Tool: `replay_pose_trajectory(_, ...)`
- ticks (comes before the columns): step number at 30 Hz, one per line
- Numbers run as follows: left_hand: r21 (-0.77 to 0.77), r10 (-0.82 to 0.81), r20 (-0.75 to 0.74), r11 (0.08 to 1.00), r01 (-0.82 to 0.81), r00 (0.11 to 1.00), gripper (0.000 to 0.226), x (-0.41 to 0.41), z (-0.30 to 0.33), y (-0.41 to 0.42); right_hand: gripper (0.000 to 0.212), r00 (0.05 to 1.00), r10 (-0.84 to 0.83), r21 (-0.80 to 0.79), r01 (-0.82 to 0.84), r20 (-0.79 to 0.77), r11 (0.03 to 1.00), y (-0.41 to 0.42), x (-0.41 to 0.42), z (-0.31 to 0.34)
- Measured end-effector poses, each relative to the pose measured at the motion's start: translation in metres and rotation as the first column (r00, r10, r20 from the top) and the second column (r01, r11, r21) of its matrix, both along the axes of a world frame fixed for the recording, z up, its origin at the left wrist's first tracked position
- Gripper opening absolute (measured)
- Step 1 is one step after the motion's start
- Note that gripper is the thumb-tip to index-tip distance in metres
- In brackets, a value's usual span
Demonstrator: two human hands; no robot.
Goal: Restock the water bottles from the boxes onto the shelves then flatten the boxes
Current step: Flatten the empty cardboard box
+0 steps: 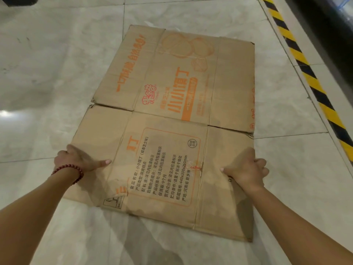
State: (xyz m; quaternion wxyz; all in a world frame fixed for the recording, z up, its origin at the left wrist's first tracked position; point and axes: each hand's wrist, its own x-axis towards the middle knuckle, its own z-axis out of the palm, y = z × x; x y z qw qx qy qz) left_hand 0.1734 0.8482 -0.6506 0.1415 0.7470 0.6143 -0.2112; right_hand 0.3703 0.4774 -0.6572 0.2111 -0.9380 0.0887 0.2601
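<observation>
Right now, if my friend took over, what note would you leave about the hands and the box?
Left hand: grips the box's near-left edge, thumb on top.
Right hand: grips the near-right edge the same way.
Box: flattened, lying on the floor, near end slightly raised by the hands.
Done: this box is flat.
Left: put it away. No bottles, shelves or other boxes are in view, so check those.

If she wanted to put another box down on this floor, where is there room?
Bare tile lies wide open left of the flattened box, up to the frame's far edge. A narrower strip runs between the box's right edge and the striped tape. The near end is crowded: left hand and right hand grip the box there.
</observation>
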Motion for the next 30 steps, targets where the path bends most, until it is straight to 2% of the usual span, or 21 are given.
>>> replay_pose_trajectory(7, 0.018, 0.040, 0.048, 0.999, -0.041, 0.998, 0.124, -0.009, 0.012, 0.005, 0.099, 0.996, -0.088, -0.020, 0.087, -0.028, 0.996, -0.015, 0.010, 0.002)
replay_pose_trajectory(11, 0.166, -0.084, 0.140, 0.984, 0.060, 0.987, 0.113, -0.011, 0.033, 0.002, 0.094, 0.985, -0.166, 0.022, 0.167, -0.053, 0.986, -0.023, 0.016, 0.005)
replay_pose_trajectory(16, 0.195, -0.094, 0.163, 0.979, 0.062, 0.982, 0.093, -0.007, 0.054, -0.014, 0.094, 0.984, -0.174, 0.073, 0.175, -0.025, 0.982, -0.018, 0.018, 0.020)
replay_pose_trajectory(19, 0.211, -0.115, 0.201, 0.975, 0.072, 0.973, 0.072, -0.005, 0.068, -0.018, 0.079, 0.994, -0.105, 0.103, 0.106, -0.012, 0.989, -0.013, 0.017, 0.039)
replay_pose_trajectory(22, 0.161, -0.140, 0.267, 0.982, 0.099, 0.954, 0.048, -0.002, 0.082, -0.020, 0.058, 0.993, 0.011, 0.123, -0.025, 0.117, 0.992, -0.008, 0.010, 0.060)
replay_pose_trajectory(24, 0.028, -0.099, 0.348, 0.995, 0.095, 0.932, 0.042, 0.003, 0.093, -0.023, 0.045, 0.979, 0.110, 0.185, -0.142, 0.173, 0.973, -0.003, 0.004, 0.072)
replay_pose_trajectory(26, -0.106, -0.050, 0.384, 0.990, 0.098, 0.922, 0.048, 0.009, 0.099, -0.030, 0.039, 0.972, 0.161, 0.277, -0.205, 0.173, 0.939, 0.005, -0.002, 0.078)
replay_pose_trajectory(27, -0.107, -0.064, 0.382, 0.988, 0.113, 0.922, 0.046, 0.010, 0.101, -0.036, 0.037, 0.973, 0.160, 0.305, -0.206, 0.169, 0.930, 0.010, -0.005, 0.079)
replay_pose_trajectory(30, 0.042, -0.135, 0.404, 0.991, 0.130, 0.905, 0.027, 0.014, 0.103, -0.055, 0.022, 0.985, 0.073, 0.339, -0.124, 0.158, 0.933, 0.018, -0.008, 0.081)
